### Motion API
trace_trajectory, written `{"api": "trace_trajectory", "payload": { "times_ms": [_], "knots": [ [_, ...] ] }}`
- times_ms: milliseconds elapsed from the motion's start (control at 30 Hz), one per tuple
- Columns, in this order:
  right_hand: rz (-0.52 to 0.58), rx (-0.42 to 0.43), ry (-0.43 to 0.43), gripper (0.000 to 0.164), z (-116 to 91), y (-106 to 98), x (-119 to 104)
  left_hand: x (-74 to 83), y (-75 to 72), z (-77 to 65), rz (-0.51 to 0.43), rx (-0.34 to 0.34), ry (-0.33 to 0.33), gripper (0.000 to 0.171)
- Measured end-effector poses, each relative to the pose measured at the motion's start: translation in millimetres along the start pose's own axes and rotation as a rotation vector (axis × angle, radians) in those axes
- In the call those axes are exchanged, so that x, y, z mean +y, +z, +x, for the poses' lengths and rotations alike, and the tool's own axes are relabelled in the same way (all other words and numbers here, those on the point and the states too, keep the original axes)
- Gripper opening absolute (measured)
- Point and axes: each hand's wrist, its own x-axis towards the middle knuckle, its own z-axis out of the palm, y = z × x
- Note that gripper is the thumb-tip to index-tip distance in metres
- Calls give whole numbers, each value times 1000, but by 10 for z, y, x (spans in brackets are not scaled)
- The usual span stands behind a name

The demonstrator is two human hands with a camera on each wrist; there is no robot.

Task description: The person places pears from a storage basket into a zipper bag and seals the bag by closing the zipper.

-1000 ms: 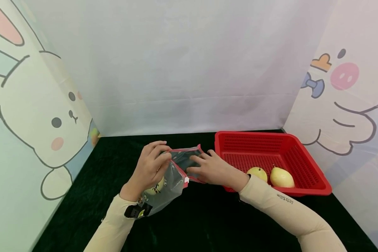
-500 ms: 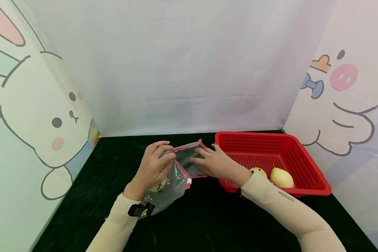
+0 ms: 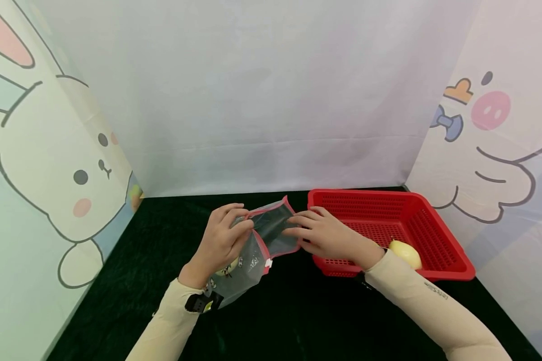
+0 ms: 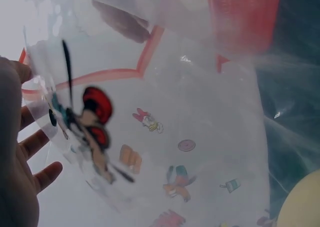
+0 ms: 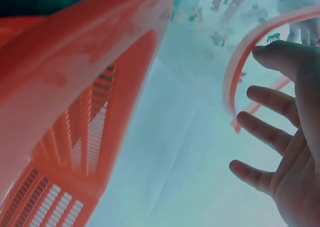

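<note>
A clear zip bag (image 3: pixel 248 268) with red edging, a white slider and small cartoon prints stands tilted, its mouth apart and facing right. My left hand (image 3: pixel 221 235) pinches the bag's rim at the left of the mouth. Inside the bag lies a pale yellow pear (image 3: pixel 229 269), partly covered by the left hand; its round side (image 4: pixel 302 207) shows in the left wrist view. My right hand (image 3: pixel 327 233) is at the mouth's right edge, its fingers spread and holding nothing; in the right wrist view these fingers (image 5: pixel 262 129) reach toward the red rim.
A red plastic basket (image 3: pixel 451 275) stands at the right, partly under my right forearm. One yellow pear (image 3: pixel 405 254) shows inside it. Dark green cloth (image 3: pixel 271 326) covers the table, with printed fabric walls (image 3: pixel 271 100) behind and at both sides.
My right hand has moved right, out from the bag's mouth, which spreads wider. The right sleeve now hides the second pear in the basket. The left hand has shifted slightly right.
</note>
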Motion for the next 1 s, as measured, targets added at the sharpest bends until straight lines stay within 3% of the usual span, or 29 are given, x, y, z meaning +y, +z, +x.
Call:
{"api": "trace_trajectory", "payload": {
  "times_ms": [400,733,1000],
  "knots": [
    [-19,-24,87,50,-352,-48,119,-13,7,-13,30,-4,26,33],
    [-30,-115,248,57,-791,14,275,-22,8,-33,38,-1,35,33],
    [-50,-144,323,57,-1081,97,358,-29,10,-38,33,3,40,32]
  ]
}}
